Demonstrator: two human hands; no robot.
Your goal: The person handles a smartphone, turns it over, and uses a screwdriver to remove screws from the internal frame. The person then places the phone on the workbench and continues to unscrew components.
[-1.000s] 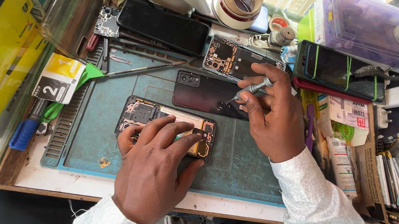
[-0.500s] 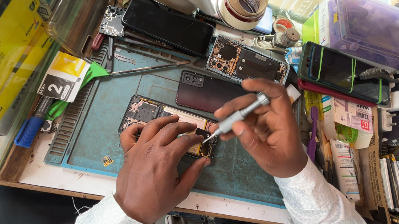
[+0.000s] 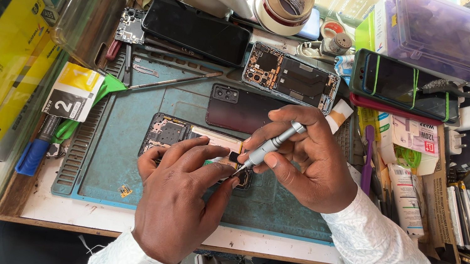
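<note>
The right hand [image 3: 312, 164] has swung in from the far side of the blue mat [image 3: 116, 157] – its fingers now pinch a slim silver screwdriver [image 3: 267, 147], tip down on the opened phone [image 3: 183, 136] at the mat's middle. The left hand [image 3: 176, 198], unmoved, presses fingers together on that phone's near edge, steadying it. Work has shifted from fetching to fastening. Beyond the mat's far right corner, a purple lidded box [image 3: 436, 32] – contents unclear.
</note>
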